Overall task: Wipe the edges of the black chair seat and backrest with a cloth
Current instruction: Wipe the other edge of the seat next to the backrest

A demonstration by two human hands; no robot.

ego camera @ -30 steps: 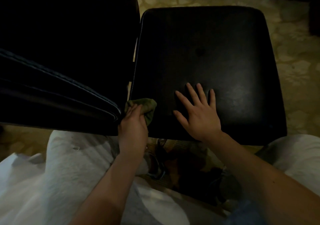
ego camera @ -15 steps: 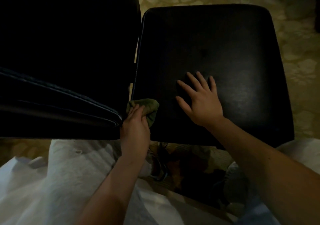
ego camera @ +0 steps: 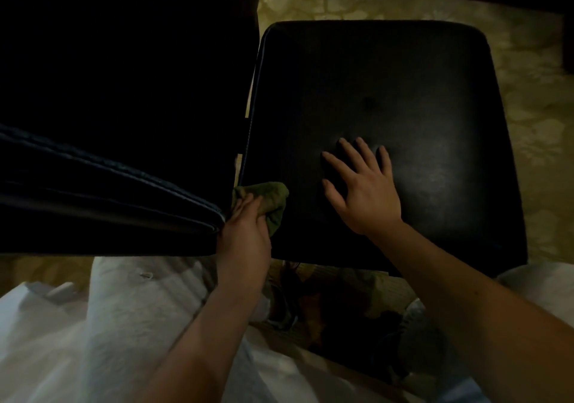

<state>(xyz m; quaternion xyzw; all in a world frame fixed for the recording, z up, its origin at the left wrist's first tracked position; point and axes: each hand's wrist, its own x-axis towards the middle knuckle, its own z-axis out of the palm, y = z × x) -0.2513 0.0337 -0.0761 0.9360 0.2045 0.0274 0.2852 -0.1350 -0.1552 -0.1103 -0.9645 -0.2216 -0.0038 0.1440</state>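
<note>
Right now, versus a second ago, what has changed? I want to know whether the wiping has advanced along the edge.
The right hand, flat with fingers spread, slid a little farther onto the black seat, away from its near edge. The left hand still grips the green cloth at the seat's near left corner beside the backrest, with barely any advance. Nothing was picked up or let go.
</note>
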